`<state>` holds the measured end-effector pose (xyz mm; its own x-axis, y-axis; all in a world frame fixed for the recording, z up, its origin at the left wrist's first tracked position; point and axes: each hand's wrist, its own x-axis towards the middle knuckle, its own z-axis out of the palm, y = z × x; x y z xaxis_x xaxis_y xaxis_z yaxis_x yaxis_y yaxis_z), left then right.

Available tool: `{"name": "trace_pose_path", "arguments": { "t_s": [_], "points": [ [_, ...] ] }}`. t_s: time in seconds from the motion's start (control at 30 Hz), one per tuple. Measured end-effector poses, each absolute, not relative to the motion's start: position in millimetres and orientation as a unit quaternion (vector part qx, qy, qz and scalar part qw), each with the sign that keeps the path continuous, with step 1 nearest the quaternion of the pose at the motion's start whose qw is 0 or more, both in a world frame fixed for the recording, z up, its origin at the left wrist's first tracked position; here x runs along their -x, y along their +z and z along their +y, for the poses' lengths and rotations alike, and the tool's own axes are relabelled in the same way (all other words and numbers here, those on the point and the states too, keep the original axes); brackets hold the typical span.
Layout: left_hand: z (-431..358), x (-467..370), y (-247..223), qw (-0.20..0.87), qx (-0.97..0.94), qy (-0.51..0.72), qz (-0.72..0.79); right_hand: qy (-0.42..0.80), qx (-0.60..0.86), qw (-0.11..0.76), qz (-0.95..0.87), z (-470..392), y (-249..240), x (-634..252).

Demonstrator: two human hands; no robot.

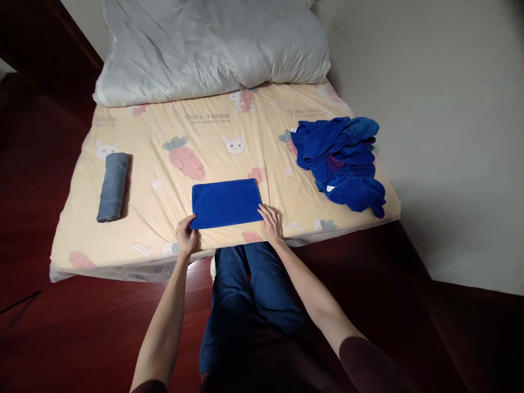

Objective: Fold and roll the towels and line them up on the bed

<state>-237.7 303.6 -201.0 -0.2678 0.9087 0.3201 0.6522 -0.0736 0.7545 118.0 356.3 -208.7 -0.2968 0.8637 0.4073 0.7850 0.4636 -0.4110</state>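
A blue cloth (226, 203), folded into a flat rectangle, lies near the front edge of the bed. At its front left corner, my left hand (186, 234) pinches the cloth between thumb and fingers. My right hand (270, 222) is at the front right corner, its fingers closed over the edge and its thumb hidden from view. A crumpled heap of blue cloths (339, 164) sits to the right, with small white labels showing. Over on the left is a rolled grey-blue towel (113, 186).
The bed (143, 125) has a pale yellow sheet printed with rabbits and carrots. A large grey quilt or pillow (216, 49) lies across its far end. A grey wall (450, 136) stands on the right, and dark red wooden floor (102, 316) surrounds the front.
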Motion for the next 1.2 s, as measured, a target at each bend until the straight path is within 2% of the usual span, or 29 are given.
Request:
{"name": "trace_pose_path", "arguments": {
  "t_s": [0.23,0.47,0.73,1.2],
  "points": [
    [303,236,-198,0.149,-0.573,0.438,0.676,0.077,0.529,0.327,-0.779,359,-215,-117],
    [302,234,-200,0.148,-0.542,0.435,0.704,0.068,0.576,0.291,-0.761,356,-223,-116],
    [304,230,-207,0.184,-0.471,0.468,0.724,0.142,0.620,0.367,-0.678,357,-227,-114],
    [301,218,-203,0.119,-0.424,0.476,0.761,0.165,0.643,0.390,-0.638,359,-218,-110]
  ]
}}
